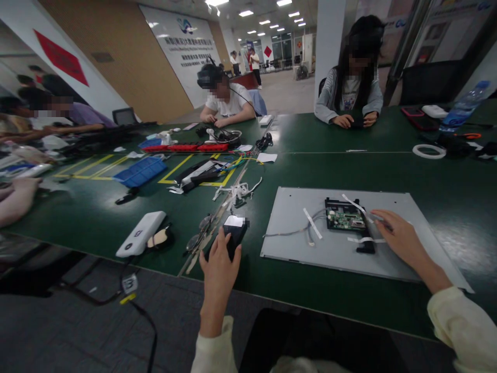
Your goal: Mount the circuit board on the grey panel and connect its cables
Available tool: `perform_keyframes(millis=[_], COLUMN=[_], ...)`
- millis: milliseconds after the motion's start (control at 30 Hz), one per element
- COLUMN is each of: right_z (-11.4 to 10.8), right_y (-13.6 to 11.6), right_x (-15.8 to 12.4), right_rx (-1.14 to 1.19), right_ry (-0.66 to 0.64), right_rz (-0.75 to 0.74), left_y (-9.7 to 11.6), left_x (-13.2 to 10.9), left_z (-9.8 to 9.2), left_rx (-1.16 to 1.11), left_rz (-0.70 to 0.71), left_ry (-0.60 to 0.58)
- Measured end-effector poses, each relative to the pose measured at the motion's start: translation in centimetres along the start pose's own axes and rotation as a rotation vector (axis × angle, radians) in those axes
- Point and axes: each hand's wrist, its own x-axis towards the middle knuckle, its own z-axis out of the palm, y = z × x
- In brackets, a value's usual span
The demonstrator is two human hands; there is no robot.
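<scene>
My left hand (221,261) reaches over a dark smartphone (237,239) with a bright patch on its screen, lying near the table's front edge. Its fingers are apart and touch the phone. To the right, my right hand (399,235) is stretched out low over a grey flat panel (289,217), fingers extended beside a green circuit board (347,219) in a black frame. White tape strips (312,224) lie across the board's wires (289,233) and edges. A black piece (365,243) below the board is also taped. The right fingertips are partly hidden.
Left of the phone are eyeglasses (198,233) and a white power bank (142,234) with a cable. Crumpled white strips (237,194), a blue tray (140,171) and a tape roll (429,151) lie farther off. Co-workers sit across the table (306,171) and at left.
</scene>
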Motion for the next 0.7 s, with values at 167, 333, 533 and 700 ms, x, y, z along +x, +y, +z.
perform_keyframes(millis=[167,333,533,700], right_z=[-0.2,-1.2,-1.0,4.8], right_y=[0.0,-1.3,-12.4,-25.7], right_x=[0.0,0.3,-1.6,-3.1], right_rx=[-0.026,0.009,0.601,1.499], right_ry=[0.008,0.084,0.117,-0.547], right_rz=[-0.016,0.025,0.306,0.536], left_y=[-0.9,-2.1,-3.1,-1.7], left_x=[0.0,0.6,1.2,0.7], left_z=[0.2,0.6,0.9,-0.1], left_rx=[0.111,0.075,-0.031,-0.141], left_rz=[-0.128,-0.17,-0.106,-0.178], left_ry=[-0.007,-0.02,0.058,0.16])
